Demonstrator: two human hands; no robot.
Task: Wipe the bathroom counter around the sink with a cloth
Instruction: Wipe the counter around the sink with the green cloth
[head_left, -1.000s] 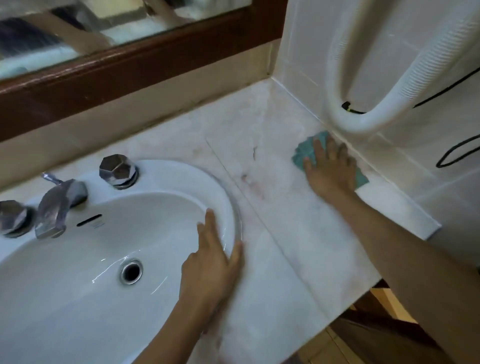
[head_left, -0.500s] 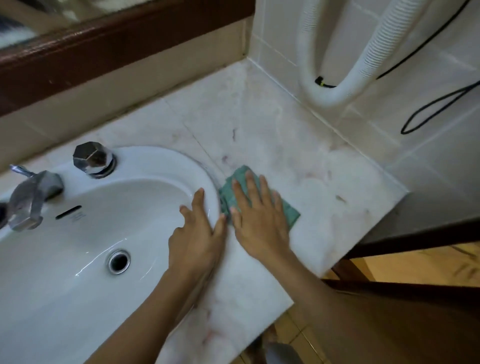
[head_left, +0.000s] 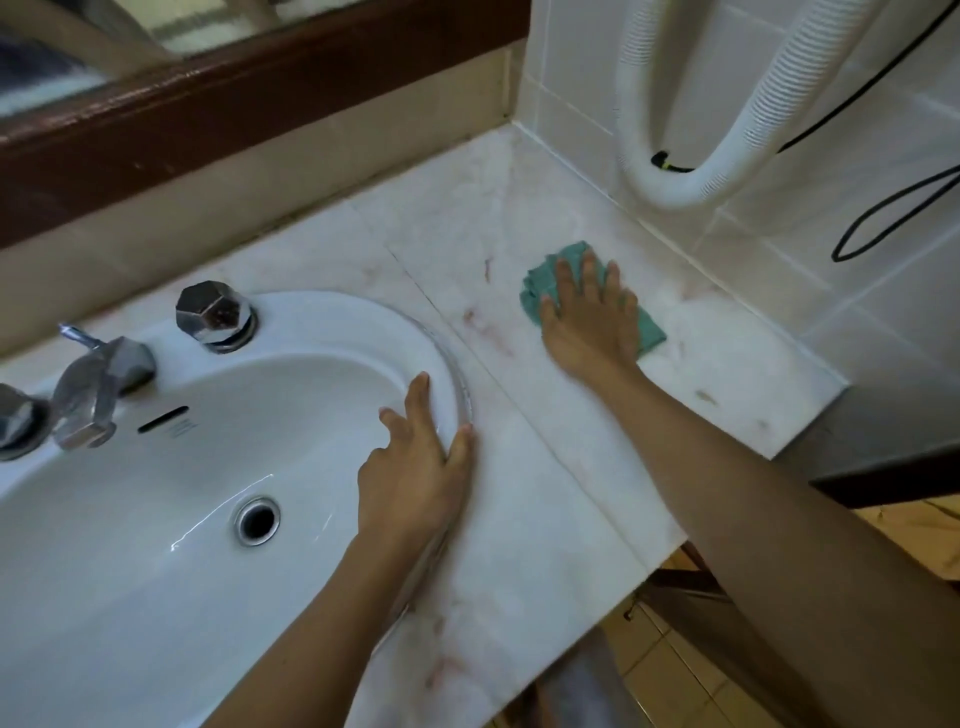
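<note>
We see our right hand pressed flat on the green cloth, fingers spread apart and lying on top of it rather than curled around it. The cloth sits on the pale marble counter, to the right of the sink and near the tiled side wall, well apart from the sink's rim. Bits of cloth stick out past the fingertips and beside the heel of the hand.

Our left hand rests open on the right rim of the sink – fingers loosely apart, gripping nothing – with the thumb side toward the counter.

At the back of the sink stand the metal tap and 2 faceted knobs (the left one is cut off by the frame edge). A white ribbed hose loops down the wall above the cloth, and faint reddish marks streak the counter.
</note>
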